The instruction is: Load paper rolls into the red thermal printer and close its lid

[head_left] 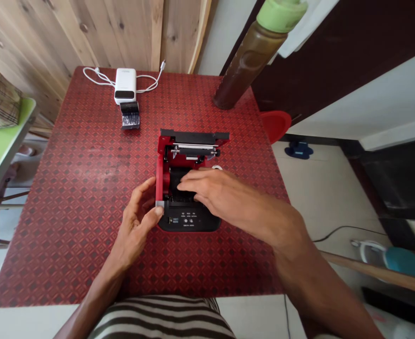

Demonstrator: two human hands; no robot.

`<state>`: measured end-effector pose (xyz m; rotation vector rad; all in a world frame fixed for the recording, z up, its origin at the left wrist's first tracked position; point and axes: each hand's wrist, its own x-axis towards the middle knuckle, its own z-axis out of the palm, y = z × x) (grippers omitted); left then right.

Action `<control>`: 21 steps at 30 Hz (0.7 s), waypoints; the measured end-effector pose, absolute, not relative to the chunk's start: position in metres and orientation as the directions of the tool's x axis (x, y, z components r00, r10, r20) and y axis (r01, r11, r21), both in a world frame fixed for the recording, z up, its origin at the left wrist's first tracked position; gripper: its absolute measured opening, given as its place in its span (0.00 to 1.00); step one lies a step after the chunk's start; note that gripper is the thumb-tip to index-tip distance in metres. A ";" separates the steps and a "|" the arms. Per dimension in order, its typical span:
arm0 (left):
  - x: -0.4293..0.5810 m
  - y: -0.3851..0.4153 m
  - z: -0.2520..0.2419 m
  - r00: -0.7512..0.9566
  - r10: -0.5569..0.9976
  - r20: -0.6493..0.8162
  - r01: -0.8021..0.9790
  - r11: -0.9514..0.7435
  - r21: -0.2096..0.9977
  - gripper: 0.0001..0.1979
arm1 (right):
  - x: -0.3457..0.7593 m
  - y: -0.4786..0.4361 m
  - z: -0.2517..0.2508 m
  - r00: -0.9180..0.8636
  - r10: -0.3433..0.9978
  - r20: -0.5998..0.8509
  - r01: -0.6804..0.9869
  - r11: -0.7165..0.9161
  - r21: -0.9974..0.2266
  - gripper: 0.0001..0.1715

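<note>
A small red and black printer [189,155] stands in the middle of the red patterned table [87,188], its lid swung up and back. My left hand [138,221] cups the printer's left front corner, thumb on a grey tab, fingers apart. My right hand [210,188] lies over the open paper bay, fingers stretched flat and reaching into it. What lies under those fingers is hidden.
A white power bank [125,84] with a white cable [97,75] and a small dark device [130,115] sit at the far left. A tall brown bottle [253,52] with a green cap stands at the far right. A red stool [274,125] is beside the table.
</note>
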<state>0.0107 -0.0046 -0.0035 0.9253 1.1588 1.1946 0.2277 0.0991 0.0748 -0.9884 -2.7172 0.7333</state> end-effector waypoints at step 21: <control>0.004 -0.004 0.011 -0.019 0.972 -0.236 -0.125 0.232 0.965 0.29 | 0.238 0.071 0.060 -0.672 0.720 0.173 0.574 0.653 -0.494 0.16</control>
